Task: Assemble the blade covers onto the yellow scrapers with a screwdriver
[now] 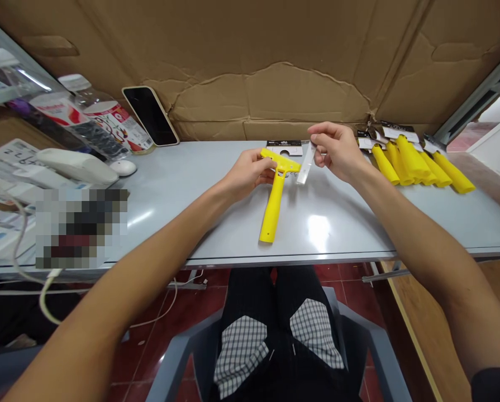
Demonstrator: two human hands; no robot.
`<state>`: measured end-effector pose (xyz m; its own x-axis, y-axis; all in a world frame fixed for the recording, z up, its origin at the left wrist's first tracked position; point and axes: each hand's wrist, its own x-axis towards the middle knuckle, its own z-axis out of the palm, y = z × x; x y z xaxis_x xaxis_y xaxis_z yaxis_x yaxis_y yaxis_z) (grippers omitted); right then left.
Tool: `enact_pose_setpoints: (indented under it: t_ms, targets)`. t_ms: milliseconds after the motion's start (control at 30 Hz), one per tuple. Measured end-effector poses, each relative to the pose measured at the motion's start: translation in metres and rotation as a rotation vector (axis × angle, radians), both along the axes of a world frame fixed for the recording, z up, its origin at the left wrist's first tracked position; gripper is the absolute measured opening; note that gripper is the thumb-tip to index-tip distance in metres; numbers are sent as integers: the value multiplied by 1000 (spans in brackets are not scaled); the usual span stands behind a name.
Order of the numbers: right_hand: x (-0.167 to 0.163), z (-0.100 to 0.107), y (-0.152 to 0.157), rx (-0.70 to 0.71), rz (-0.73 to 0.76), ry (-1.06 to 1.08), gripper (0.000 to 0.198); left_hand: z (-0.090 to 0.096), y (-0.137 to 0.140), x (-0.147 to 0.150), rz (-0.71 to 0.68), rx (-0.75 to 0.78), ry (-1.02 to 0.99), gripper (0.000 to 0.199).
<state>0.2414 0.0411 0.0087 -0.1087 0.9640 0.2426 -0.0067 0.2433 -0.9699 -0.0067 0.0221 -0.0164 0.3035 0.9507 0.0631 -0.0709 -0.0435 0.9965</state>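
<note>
My left hand [248, 170] is closed on the head of a yellow scraper [272, 206], thumb on top. The scraper's handle slants down toward the table's front edge. Between the fingertips of my right hand [337, 149] is a narrow, shiny whitish strip [304, 168], hanging down just right of the scraper head. I cannot tell whether it is a bare blade or a clear sleeve. Behind the scraper head, a black and white packaging card [284, 147] lies at the back of the table.
Several yellow scrapers [413, 159] with packaging cards are piled at the right. A phone [149, 116] leans against the cardboard wall [275, 39]. Bottles [111, 120], a white mouse [123, 167], boxes and cables crowd the left side of the grey table [182, 167].
</note>
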Motion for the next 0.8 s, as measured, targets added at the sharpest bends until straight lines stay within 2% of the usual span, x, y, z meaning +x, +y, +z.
enact_pose_setpoints:
  t_ms: [100, 367, 800]
  targets:
    - [-1, -3, 3, -9, -21, 62, 22, -2, 0, 2, -16, -9, 10, 17]
    - [-3, -4, -4, 33, 13, 75, 38, 0, -2, 3, -18, 2, 2, 16]
    - [-6, -18, -1, -21, 14, 8, 32, 6, -5, 3, 20, 60, -83, 22]
